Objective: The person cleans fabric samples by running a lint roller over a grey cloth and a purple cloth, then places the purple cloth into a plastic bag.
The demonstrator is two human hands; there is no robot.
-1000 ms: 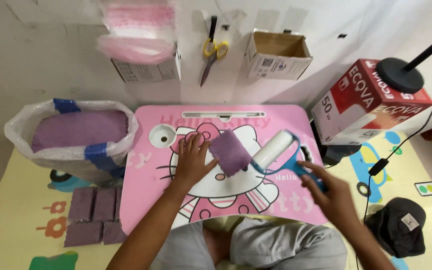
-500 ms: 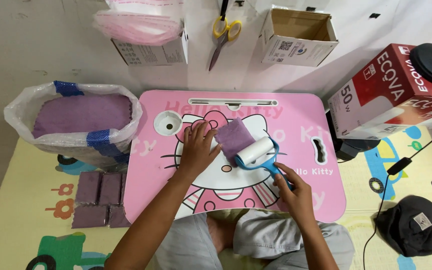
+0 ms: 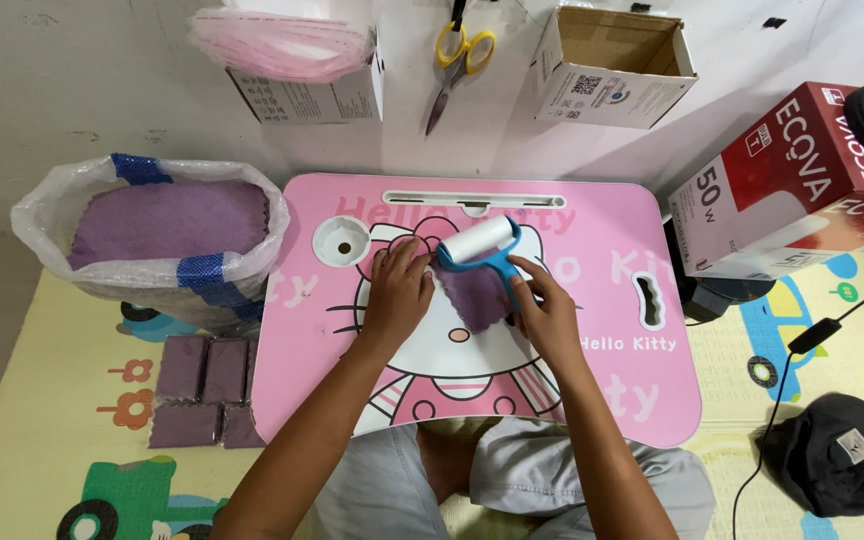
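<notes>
White wall fills the upper frame, a patterned play mat covers the floor, and a pink lap table (image 3: 592,300) with a cartoon cat print sits mid-frame. Left hand (image 3: 397,292) lies flat with fingers spread, pressing the left edge of a small purple cloth (image 3: 477,298) onto the table centre; it grips nothing. Right hand (image 3: 544,308) is closed around the blue handle of a lint roller (image 3: 480,242), whose white roll sits at the cloth's upper edge, touching or just past it. Judging by that, the roller stands at one end of this cloth, though how much of it has been rolled can't be told. Left of the table, a plastic bag (image 3: 42,215) with blue tape holds a thick stack of purple cloths (image 3: 167,218), so plenty looks unprocessed. Lower left on the mat, folded purple cloths (image 3: 202,390) lie in neat rows beside the table, probably the finished ones, only a few. Top of frame: yellow-handled scissors (image 3: 457,55) hang on the wall, between a box with pink bags (image 3: 292,50) and an open cardboard box (image 3: 612,65). Red carton (image 3: 782,190) at right; black cap (image 3: 832,450) lower right, beside a black cable.
</notes>
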